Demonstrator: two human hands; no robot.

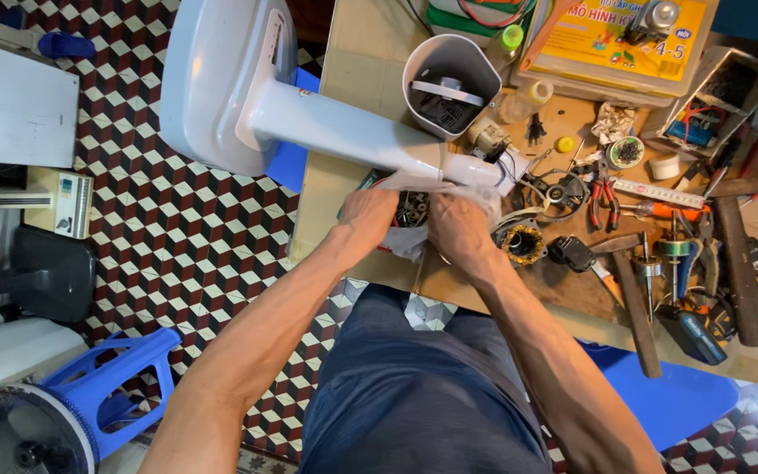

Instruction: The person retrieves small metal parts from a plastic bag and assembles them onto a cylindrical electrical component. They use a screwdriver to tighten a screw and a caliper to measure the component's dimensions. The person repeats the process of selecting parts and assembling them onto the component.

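Both hands, left (368,213) and right (460,230), are pinched onto a thin plastic bag (414,239) of small metal parts at the bench (344,132) edge, just under the fan stand (344,132). Bag looks flimsy and slippery with a heavy-ish load, so probably best cupped from below rather than gripped by the film.

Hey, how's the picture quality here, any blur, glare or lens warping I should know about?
Head view: light is soft and even, with no hard shadows; the white fan stand is bright but keeps its detail. The wide lens bows the patterned floor and stretches the forearms toward the bottom edge. The left hand, right hand and the plastic bag they hold look slightly soft; the hammer reads sharp.
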